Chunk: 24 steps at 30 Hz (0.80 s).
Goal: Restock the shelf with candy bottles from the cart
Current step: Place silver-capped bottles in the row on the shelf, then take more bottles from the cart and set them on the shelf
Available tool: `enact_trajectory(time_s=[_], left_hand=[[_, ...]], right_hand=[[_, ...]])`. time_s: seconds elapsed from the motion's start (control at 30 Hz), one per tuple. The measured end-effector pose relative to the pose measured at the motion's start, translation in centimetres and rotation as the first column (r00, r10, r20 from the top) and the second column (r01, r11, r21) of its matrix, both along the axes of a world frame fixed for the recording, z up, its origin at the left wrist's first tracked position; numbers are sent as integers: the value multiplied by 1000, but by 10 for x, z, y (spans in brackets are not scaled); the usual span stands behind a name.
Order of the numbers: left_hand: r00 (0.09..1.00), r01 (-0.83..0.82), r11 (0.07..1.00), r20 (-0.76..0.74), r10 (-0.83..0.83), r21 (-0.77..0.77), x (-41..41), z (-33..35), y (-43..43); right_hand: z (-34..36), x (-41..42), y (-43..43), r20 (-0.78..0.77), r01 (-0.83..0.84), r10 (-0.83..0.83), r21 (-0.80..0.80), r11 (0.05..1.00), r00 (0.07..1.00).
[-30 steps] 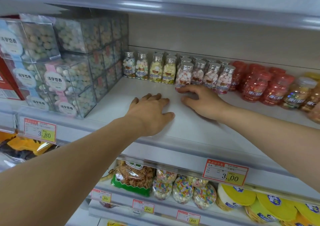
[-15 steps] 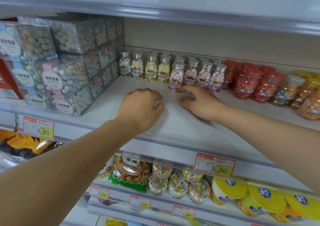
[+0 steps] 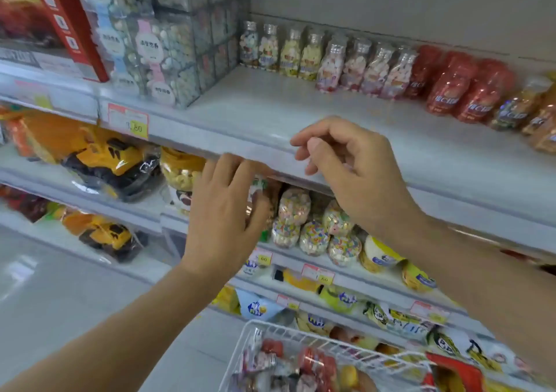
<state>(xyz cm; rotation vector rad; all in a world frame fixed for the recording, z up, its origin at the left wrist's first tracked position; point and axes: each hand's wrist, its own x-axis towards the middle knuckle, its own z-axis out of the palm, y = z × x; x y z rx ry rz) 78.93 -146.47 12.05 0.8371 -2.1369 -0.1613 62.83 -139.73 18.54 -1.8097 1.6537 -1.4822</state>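
A row of small clear candy bottles (image 3: 328, 59) with silver caps stands at the back of the white shelf (image 3: 270, 112). Red-capped bottles (image 3: 457, 84) stand to their right. My left hand (image 3: 224, 211) hovers below the shelf's front edge, fingers spread and holding nothing. My right hand (image 3: 349, 166) hangs in front of the shelf edge with loosely curled fingers, empty. At the bottom, the white wire cart (image 3: 301, 343) holds several candy bottles (image 3: 285, 361).
Clear boxes of candy (image 3: 168, 48) are stacked at the shelf's left, beside a red carton (image 3: 51, 15). Lower shelves hold yellow toy trucks (image 3: 114, 160), round candy jars (image 3: 313, 226) and yellow cups (image 3: 382, 256). Price tags (image 3: 129, 121) line the shelf edges.
Both hands have pulled back off the shelf surface and down past its front edge. The view has dropped, bringing the cart into sight.
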Motion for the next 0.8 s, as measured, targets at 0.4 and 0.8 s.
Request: enact_trajectory(time_s=[0.4, 0.8], left_hand=[[778, -429, 578, 609, -153, 694, 104, -239, 132], [752, -492, 436, 620, -224, 753, 119, -311, 171]], right_hand=[[-254, 58, 88, 24, -82, 96, 754, 652, 995], [-397, 97, 110, 109, -81, -79, 951, 297, 991]])
